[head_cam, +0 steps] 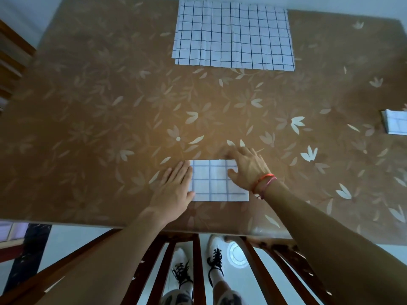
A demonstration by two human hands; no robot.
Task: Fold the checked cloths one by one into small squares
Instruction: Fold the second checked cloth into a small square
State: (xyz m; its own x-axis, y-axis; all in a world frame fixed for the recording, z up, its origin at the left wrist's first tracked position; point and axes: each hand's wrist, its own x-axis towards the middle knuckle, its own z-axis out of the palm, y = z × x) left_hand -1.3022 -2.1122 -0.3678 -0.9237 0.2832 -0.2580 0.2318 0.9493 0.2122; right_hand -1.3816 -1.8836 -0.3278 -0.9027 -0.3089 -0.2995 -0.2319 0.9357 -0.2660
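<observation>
A white cloth with dark checks, folded into a small rectangle (pixel 217 181), lies near the table's front edge. My left hand (pixel 174 188) rests flat with fingers together on its left edge. My right hand (pixel 246 167), a red cord at the wrist, presses its fingers on the cloth's upper right corner, thumb lying on top. Neither hand grips the cloth. A stack of larger unfolded checked cloths (pixel 233 36) lies spread at the table's far side. At the right edge of the view sits another folded checked cloth (pixel 395 124), partly cut off.
The table (pixel 99 106) is covered with a brown leaf-patterned sheet. A wooden chair back (pixel 198 260) stands below the front edge, my shoes visible through it. A wooden chair (pixel 11 62) stands at the far left.
</observation>
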